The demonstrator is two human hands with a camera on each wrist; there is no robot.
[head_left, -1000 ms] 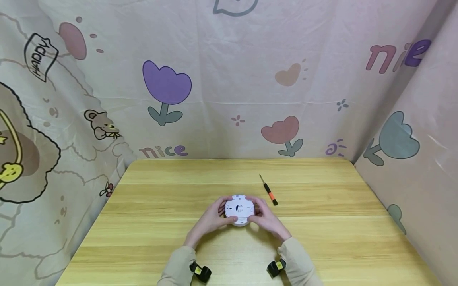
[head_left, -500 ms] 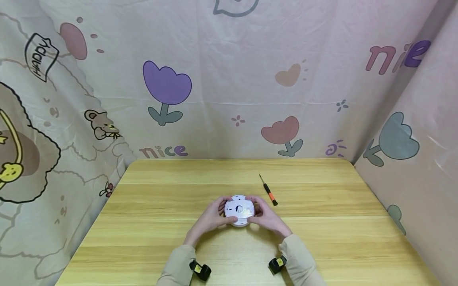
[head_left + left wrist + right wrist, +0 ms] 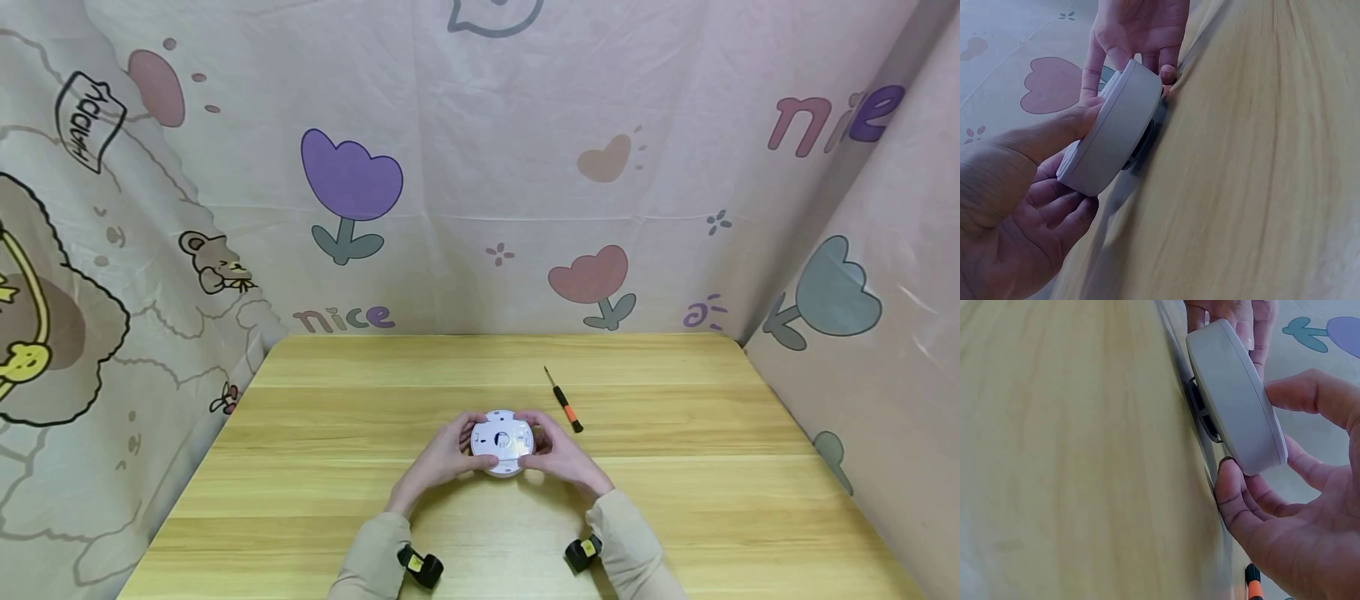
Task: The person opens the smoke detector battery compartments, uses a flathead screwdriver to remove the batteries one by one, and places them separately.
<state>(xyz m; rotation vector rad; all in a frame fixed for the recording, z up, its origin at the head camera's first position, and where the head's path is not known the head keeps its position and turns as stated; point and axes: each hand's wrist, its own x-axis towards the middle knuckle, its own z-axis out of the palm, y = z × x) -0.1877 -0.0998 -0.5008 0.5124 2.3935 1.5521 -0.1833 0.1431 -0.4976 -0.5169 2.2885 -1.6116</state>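
Both hands hold a round white smoke detector (image 3: 504,450) at the middle of the table, its flat slotted back with a central hole facing up. My left hand (image 3: 437,460) grips its left side, thumb on the near edge of the back and fingers round the rim. On the opposite side my right hand (image 3: 562,458) grips it the same way. The wrist views show the detector's smooth side wall (image 3: 1119,119) and a dark slotted part (image 3: 1202,411) on its underside, close above the table. In the right wrist view, the right fingertips (image 3: 1230,481) support the lower rim.
A small screwdriver (image 3: 564,402) with a black and orange handle lies behind and right of the detector, tip pointing away. The wooden table (image 3: 337,400) ends at a printed cloth (image 3: 465,167) at the back and sides. Each wrist carries a small black camera (image 3: 422,569).
The right forearm has shifted very slightly outward and away from the near edge. The glare on the detector's back has changed a little. Both hands keep their hold.
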